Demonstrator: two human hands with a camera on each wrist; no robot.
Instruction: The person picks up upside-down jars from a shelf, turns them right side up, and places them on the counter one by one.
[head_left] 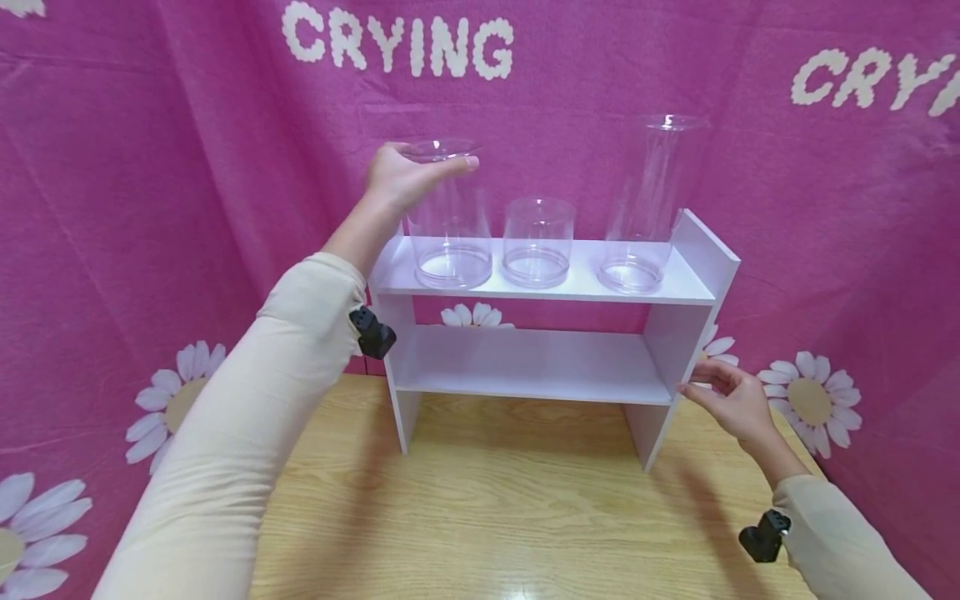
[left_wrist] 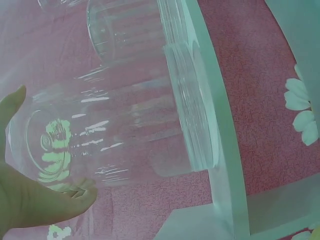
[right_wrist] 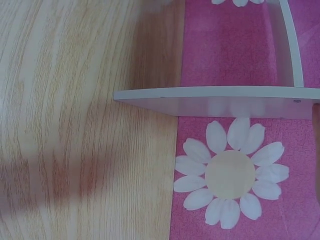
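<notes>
Three clear cylindrical containers stand upright on the top board of a white shelf (head_left: pixel 540 367). At the left is a mid-height container (head_left: pixel 450 221); my left hand (head_left: pixel 408 177) grips it around its upper end, thumb across the front. The left wrist view shows the same container (left_wrist: pixel 130 125) between the spread thumb and fingers of the hand (left_wrist: pixel 42 200). Beside it stands a short container (head_left: pixel 538 242), and farther right a tall narrow one (head_left: pixel 647 204). Against the outside of the shelf's right side panel, my right hand (head_left: pixel 735 404) touches with its fingertips, fingers loosely bent.
The shelf stands on a wood-grain table (head_left: pixel 465 508), near its back. A pink curtain (head_left: pixel 600 50) with white lettering and daisies hangs behind and on both sides. The shelf's right side panel (right_wrist: pixel 240 102) crosses the right wrist view, with a daisy (right_wrist: pixel 230 175) on the cloth beside it.
</notes>
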